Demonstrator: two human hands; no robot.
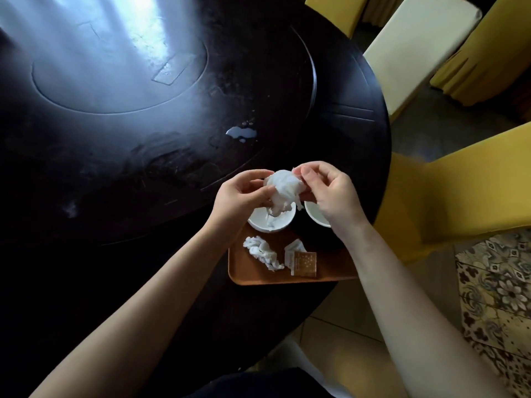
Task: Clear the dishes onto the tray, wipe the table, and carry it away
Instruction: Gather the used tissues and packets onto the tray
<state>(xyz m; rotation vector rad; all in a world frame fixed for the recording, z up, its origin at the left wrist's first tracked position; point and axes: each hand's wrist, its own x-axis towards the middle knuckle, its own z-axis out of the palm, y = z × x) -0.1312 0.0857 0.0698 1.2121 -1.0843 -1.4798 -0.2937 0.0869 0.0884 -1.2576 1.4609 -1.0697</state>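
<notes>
Both hands hold a crumpled white wet wipe [283,186] above the tray. My left hand [242,193] grips its left side and my right hand [327,191] pinches its upper right edge. Below them a brown tray [253,275] sits at the near edge of the dark round table [143,173]. On the tray stand a white dish [268,222] and a second white dish [314,215], partly hidden by my right hand. A used twisted wipe [263,252] and a torn wipe packet [303,261] also lie on it. A small puddle of liquid [241,133] shines on the table.
A raised turntable [172,81] fills the table's middle, with glare at the far left. Yellow-covered chairs [448,182] stand close to the right of the table, another with a cream seat [416,44] behind. Patterned floor tiles [497,297] show at the lower right.
</notes>
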